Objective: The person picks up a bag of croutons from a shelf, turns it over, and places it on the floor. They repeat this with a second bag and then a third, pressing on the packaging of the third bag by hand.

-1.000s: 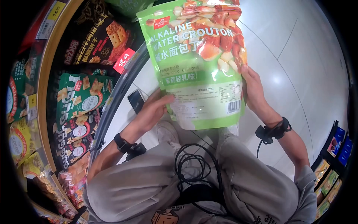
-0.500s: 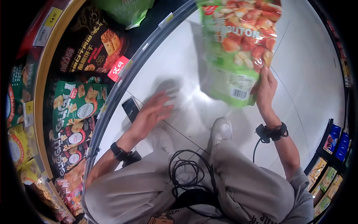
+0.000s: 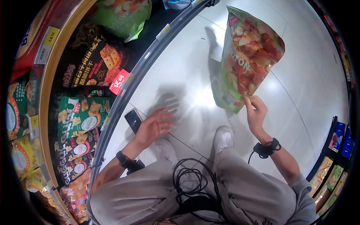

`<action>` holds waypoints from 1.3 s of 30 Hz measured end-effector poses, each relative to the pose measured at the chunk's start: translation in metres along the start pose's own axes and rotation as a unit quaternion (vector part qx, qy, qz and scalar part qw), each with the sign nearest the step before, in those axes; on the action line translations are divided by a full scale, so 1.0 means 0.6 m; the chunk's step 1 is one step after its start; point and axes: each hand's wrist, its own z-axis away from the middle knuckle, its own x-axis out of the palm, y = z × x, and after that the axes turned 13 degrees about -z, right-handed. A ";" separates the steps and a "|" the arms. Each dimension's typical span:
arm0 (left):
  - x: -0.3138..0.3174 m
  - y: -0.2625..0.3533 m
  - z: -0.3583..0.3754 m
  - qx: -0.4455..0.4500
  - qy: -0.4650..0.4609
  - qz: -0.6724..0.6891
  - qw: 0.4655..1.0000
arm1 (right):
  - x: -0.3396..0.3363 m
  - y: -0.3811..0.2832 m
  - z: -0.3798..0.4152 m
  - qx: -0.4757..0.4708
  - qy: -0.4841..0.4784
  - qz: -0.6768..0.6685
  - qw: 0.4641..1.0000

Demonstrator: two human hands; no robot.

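A green snack bag (image 3: 249, 56) with a food picture and the letters "UTON" is held up over the floor, tilted. My right hand (image 3: 255, 112) pinches its lower right edge between thumb and fingers. My left hand (image 3: 152, 127) has its fingers spread and holds nothing; it hovers near a dark phone (image 3: 132, 120) that lies on the floor beside the shelf. Each wrist wears a black strap with a small device.
On the left, a curved shelf edge (image 3: 140, 60) fronts rows of snacks: a black biscuit bag (image 3: 93, 62), a green chip bag (image 3: 84, 116) and another green bag (image 3: 122, 17). A coiled black cable (image 3: 191, 178) rests by my legs. Another shelf (image 3: 333, 150) stands at right.
The bag has turned and tilted, and my right hand has moved down and left with it. My left hand remains spread near the phone. The view has shifted slightly.
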 end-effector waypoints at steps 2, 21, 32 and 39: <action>0.000 -0.004 -0.001 -0.002 -0.004 -0.003 1.000 | -0.006 0.015 -0.001 -0.008 -0.026 0.061 0.998; 0.027 0.006 0.016 0.026 -0.053 -0.119 0.991 | 0.031 0.029 0.083 0.029 -0.519 -0.076 0.851; 0.067 0.051 0.032 0.078 -0.163 -0.227 0.957 | -0.045 0.137 -0.007 0.210 -0.381 0.193 0.879; 0.103 0.058 0.041 0.161 -0.144 -0.425 0.879 | -0.046 0.165 -0.099 0.214 -0.074 -0.165 0.960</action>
